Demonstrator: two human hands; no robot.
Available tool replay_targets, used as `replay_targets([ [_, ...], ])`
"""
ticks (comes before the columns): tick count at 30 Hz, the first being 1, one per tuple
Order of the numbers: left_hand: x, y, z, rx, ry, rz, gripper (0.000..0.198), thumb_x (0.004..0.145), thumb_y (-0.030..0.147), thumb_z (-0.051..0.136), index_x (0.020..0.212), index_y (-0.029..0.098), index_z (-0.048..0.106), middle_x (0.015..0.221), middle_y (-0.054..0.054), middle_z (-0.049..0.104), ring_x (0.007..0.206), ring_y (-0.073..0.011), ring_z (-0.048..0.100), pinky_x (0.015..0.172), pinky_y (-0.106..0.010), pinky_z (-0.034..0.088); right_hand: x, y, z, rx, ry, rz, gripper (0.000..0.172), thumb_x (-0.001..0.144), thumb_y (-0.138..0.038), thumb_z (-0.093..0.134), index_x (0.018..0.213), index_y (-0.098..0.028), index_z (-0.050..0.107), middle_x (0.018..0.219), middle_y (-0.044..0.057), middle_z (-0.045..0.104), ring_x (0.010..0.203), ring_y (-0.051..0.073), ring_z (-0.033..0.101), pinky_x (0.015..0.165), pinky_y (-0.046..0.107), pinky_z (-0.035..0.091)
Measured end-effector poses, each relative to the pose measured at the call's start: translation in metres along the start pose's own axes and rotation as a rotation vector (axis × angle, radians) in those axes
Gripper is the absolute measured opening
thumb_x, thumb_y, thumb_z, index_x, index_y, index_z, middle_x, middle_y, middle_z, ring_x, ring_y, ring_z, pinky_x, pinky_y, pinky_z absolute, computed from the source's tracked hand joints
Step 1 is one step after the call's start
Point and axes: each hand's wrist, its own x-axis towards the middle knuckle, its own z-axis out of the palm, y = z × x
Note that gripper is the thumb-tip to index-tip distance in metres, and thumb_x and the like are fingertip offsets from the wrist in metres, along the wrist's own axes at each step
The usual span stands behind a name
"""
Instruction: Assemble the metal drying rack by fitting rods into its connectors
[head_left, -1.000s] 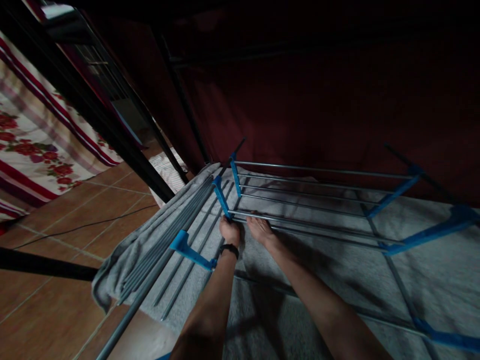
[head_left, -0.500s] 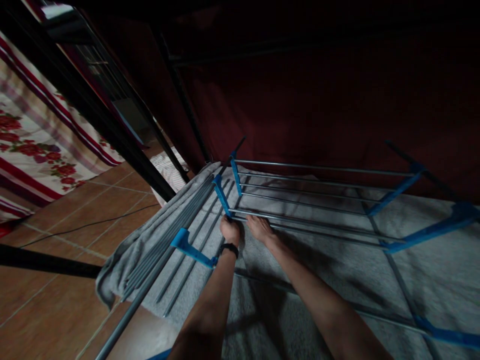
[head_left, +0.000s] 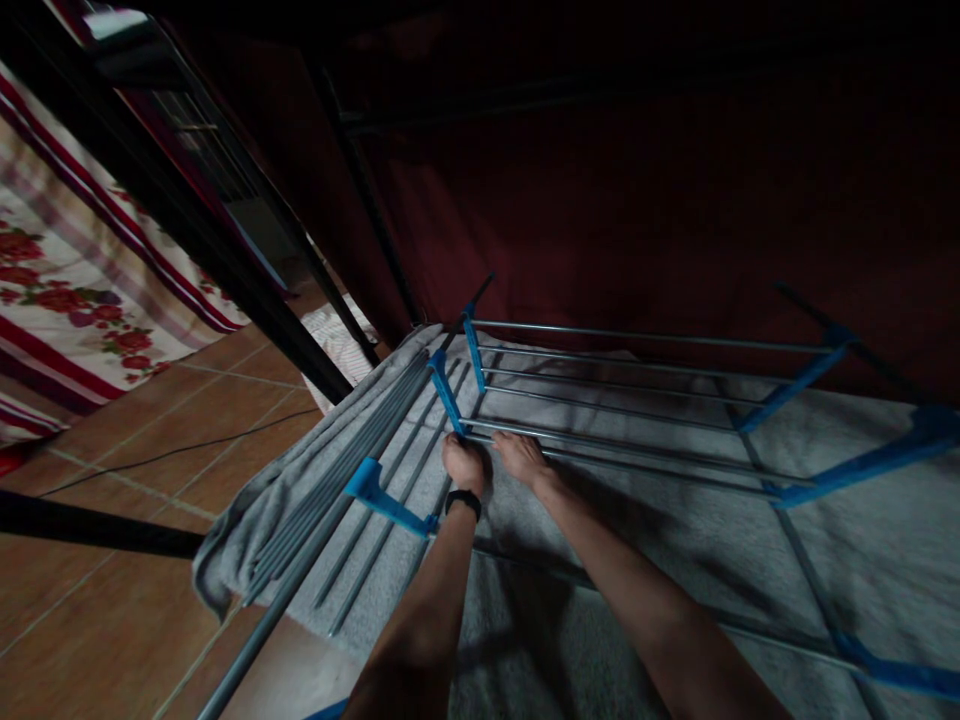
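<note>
Rack (head_left: 448,393) on blanket (head_left: 862,545) (rods (head_left: 337,475) at left)

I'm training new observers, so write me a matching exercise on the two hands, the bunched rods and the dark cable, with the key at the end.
Things
1. Left hand
2. Bunched rods
3. Right hand
4. Dark cable

Places and states
A. Stretched across the brown tiled floor
B. Over metal rods, wrist bare
C. At the lower end of a blue bracket, black band at the wrist
D. Lying side by side on the grey blanket

Pairs: 1-C, 2-D, 3-B, 4-A
</note>
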Motion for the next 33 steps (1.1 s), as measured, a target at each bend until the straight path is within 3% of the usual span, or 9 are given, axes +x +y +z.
replay_targets([
  [13, 0.001, -0.006, 0.002, 0.01, -0.002, 0.024, 0.016, 0.071, 0.002, 0.053, 0.072, 0.018, 0.053, 0.079, -0.004, 0.062, 0.095, -0.023, 0.062, 0.094, -0.031, 0.045, 0.001, 0.001, -0.001, 0.0, -0.018, -0.007, 0.034, 0.103, -0.026, 0.038, 0.12, -0.022, 0.067, 0.122, 0.01, 0.072, 0.112, 0.024, 0.064, 0.093, 0.033, 0.046],
  [24, 0.004, -0.015, 0.0, 0.027, -0.031, 0.07, 0.011, 0.073, 0.009, 0.053, 0.073, 0.019, 0.056, 0.077, -0.004, 0.063, 0.088, -0.021, 0.062, 0.087, -0.031, 0.046, -0.003, -0.001, -0.004, 0.021, -0.028, -0.007, 0.035, 0.104, -0.026, 0.035, 0.122, -0.018, 0.063, 0.127, 0.012, 0.068, 0.112, 0.024, 0.063, 0.095, 0.033, 0.044],
  [33, 0.01, -0.017, -0.001, 0.079, -0.038, 0.116, 0.02, 0.071, 0.006, 0.05, 0.082, 0.018, 0.062, 0.085, -0.008, 0.068, 0.09, -0.0226, 0.065, 0.086, -0.031, 0.048, -0.002, -0.002, -0.005, 0.028, -0.048, 0.009, 0.038, 0.105, -0.027, 0.031, 0.125, -0.018, 0.062, 0.126, 0.012, 0.07, 0.115, 0.024, 0.061, 0.1, 0.034, 0.041],
])
